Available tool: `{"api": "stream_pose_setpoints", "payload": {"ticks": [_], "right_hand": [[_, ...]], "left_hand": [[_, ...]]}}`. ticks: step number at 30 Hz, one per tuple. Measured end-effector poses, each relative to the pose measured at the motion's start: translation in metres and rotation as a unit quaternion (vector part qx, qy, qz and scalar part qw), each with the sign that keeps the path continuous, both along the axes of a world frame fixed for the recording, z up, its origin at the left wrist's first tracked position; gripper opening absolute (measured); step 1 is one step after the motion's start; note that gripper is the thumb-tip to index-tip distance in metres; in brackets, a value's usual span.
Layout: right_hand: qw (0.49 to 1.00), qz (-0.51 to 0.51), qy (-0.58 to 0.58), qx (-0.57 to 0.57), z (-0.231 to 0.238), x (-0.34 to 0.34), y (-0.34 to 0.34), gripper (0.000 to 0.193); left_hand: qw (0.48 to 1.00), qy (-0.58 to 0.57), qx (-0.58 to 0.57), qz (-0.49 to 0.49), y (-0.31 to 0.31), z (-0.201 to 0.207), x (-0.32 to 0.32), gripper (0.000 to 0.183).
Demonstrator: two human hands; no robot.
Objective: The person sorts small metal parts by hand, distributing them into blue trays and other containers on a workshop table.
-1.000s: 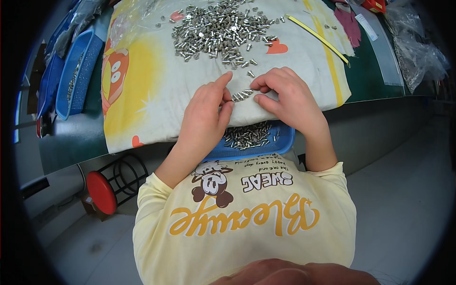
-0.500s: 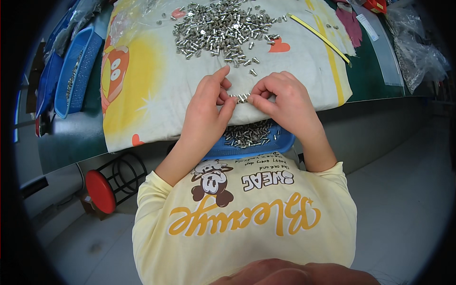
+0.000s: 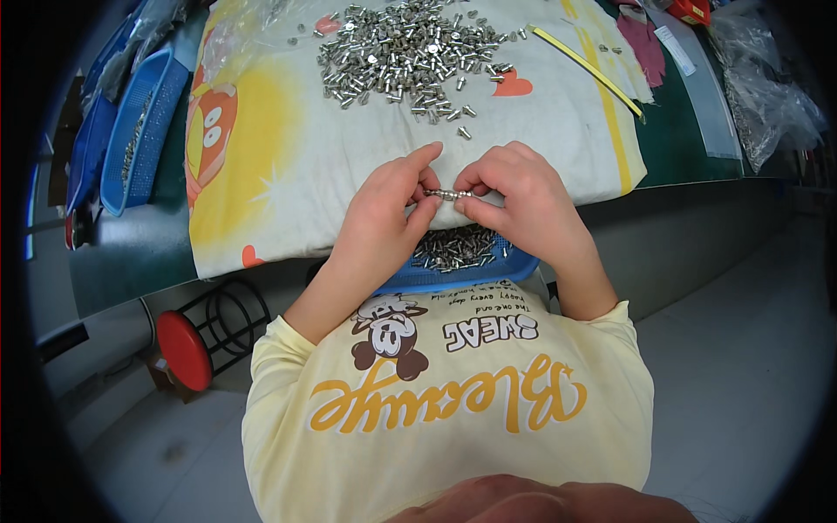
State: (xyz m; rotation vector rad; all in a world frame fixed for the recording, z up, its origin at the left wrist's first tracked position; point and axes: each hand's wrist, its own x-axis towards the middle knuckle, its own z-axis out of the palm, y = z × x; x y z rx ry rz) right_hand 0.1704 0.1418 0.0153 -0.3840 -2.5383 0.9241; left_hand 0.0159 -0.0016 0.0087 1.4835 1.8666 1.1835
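A short row of silver metal screws (image 3: 448, 195) is pinched between my two hands, just above the near edge of the cloth. The thumb and fingers of my left hand (image 3: 390, 202) close on the row's left end, its index finger sticking out. At the other end, my right hand (image 3: 520, 196) grips with thumb and fingertips. Right below my hands sits a blue basket (image 3: 418, 277) holding many similar screws (image 3: 458, 250). Farther off, a large pile of silver screws (image 3: 405, 52) is spread on the cloth, with a loose screw (image 3: 464, 133) nearest my hands.
The patterned cloth (image 3: 296, 174) covers a green table (image 3: 131, 261). A yellow strip (image 3: 588, 73) lies on its right side. At the left is another blue basket (image 3: 144, 131); plastic bags (image 3: 758, 78) lie at the far right. A red stool (image 3: 185, 350) stands below left.
Both hands have come slightly nearer to me, over the cloth's edge, with the screws still between them. The row now looks turned more lengthwise between my fingers.
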Motion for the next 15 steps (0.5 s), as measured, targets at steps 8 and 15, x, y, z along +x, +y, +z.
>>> {"api": "stream_pose_setpoints", "payload": {"ticks": [8, 15], "right_hand": [[0.995, 0.043, -0.03, -0.081, 0.007, 0.003, 0.018, 0.026], [0.995, -0.07, 0.055, 0.043, -0.002, -0.039, 0.025, 0.036]], "left_hand": [[0.995, -0.058, -0.029, -0.073, 0.005, 0.014, -0.009, 0.061], [0.969, 0.2, 0.096, 0.109, 0.039, -0.01, -0.022, 0.063]]}}
